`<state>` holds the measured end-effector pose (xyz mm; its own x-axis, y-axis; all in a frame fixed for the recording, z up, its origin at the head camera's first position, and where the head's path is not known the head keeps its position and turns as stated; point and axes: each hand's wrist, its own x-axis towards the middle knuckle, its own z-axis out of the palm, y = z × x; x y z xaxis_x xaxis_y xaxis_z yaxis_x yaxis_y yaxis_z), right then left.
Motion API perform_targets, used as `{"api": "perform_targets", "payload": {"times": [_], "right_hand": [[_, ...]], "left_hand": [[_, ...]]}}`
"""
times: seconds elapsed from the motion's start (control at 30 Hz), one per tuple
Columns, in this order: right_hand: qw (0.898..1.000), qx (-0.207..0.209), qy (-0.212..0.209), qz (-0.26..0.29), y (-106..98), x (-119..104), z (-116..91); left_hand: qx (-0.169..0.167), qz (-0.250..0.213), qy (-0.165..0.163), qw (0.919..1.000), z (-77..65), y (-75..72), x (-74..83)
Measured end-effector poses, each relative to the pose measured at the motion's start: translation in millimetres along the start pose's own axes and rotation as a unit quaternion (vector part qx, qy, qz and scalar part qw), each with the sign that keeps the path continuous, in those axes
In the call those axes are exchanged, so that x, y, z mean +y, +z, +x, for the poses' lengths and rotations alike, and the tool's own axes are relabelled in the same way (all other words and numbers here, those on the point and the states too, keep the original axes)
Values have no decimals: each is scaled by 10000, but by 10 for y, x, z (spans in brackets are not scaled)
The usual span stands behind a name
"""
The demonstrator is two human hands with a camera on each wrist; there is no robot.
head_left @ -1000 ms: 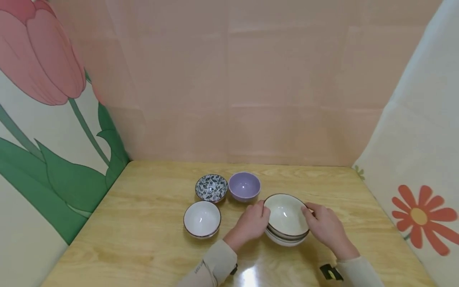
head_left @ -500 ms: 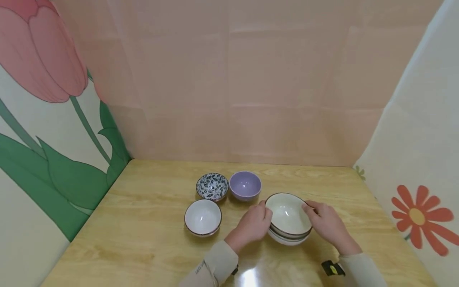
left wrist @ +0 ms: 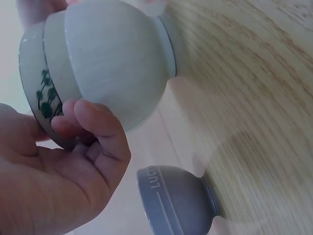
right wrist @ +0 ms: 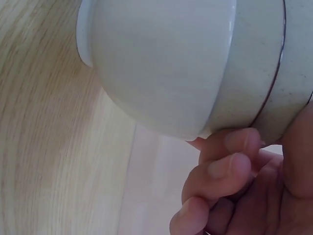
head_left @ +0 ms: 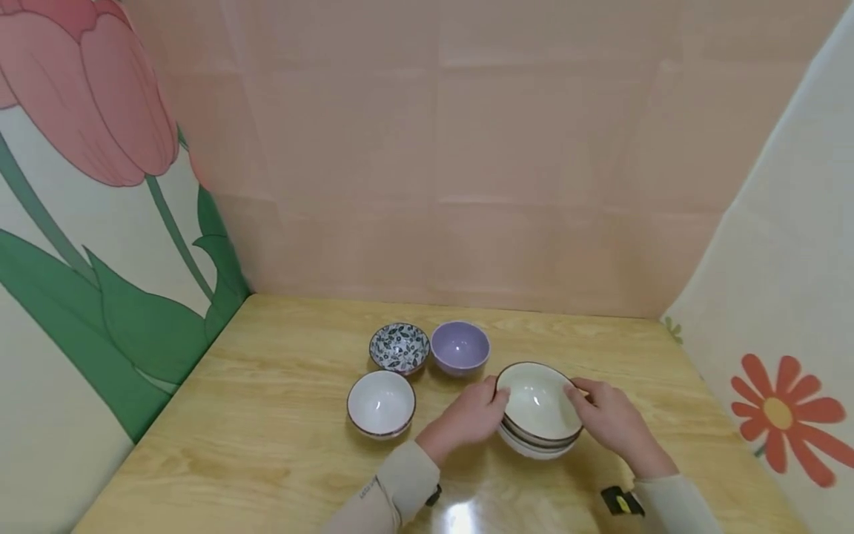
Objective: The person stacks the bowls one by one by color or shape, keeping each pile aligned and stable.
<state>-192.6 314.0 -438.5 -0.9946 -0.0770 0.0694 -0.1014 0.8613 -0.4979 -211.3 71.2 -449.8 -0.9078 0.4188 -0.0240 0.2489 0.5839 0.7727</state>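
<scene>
A stack of nested bowls stands at the right of the table, with a plain white bowl (left wrist: 117, 58) at the bottom. The top bowl (head_left: 539, 404) is cream inside with a dark rim, and green leaves show on its outer wall in the left wrist view. My left hand (head_left: 471, 411) grips its left rim, thumb over the edge and fingers curled beneath. On the opposite side my right hand (head_left: 611, 419) pinches the rim the same way. In the right wrist view, my right fingers (right wrist: 220, 171) lie against the upper bowls' outer walls.
Left of the stack stand a white bowl (head_left: 381, 404) with a brown rim and a blue-patterned bowl (head_left: 399, 347). A purple bowl (head_left: 460, 347) sits behind my left hand. The wooden table (head_left: 233, 415) ends at a pink backdrop (head_left: 427, 185), with flowered sheets at both sides.
Both hands keep their hold on the top bowl, and the stack stays in place. The whole head view has shifted slightly; the other bowls have not moved on the table.
</scene>
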Motion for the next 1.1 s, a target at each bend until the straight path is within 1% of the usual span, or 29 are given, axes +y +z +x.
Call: {"api": "perform_targets", "payload": {"times": [0.17, 0.23, 0.37, 0.43, 0.5, 0.6, 0.67, 0.73, 0.8, 0.9, 1.0, 1.03, 1.1], "right_hand": [[9999, -105, 17, -62, -34, -22, 6], [9998, -154, 30, -95, -59, -39, 19], [9997, -176, 38, -136, -86, -69, 20], [9998, -143, 23, -146, -89, -81, 11], [9998, -71, 10, -175, -90, -91, 2], [9998, 41, 67, -200, -100, -115, -7], [9996, 127, 138, -205, -119, -132, -15], [9991, 292, 194, -247, -134, -166, -24], [9976, 570, 168, -343, -143, -229, -36], [9913, 1237, -44, -455, -113, -404, -65], [9779, 1976, -534, -429, -34, -667, -95], [9731, 2153, -736, -370, -2, -767, -103], [9634, 2380, -1213, -225, 64, -970, -111]], "left_hand": [[-30, -8, 35, 10000, -39, -62, 23], [-57, -40, -17, 10000, -57, -91, 27], [-55, -221, -122, 9997, -141, -160, 13], [-25, -276, -53, 9996, -204, -233, 10], [19, -240, 211, 9995, -261, -347, 1], [152, -65, 636, 9978, -328, -607, -17], [291, 79, 767, 9966, -362, -816, -36], [612, 357, 763, 9946, -376, -1030, -77], [950, 598, 552, 9921, -382, -1233, -139], [1386, 924, 67, 9860, -349, -1475, -308], [1491, 1055, -554, 9816, -296, -1645, -524], [1464, 1085, -730, 9805, -279, -1688, -597], [1392, 1124, -990, 9789, -241, -1750, -737]]}}
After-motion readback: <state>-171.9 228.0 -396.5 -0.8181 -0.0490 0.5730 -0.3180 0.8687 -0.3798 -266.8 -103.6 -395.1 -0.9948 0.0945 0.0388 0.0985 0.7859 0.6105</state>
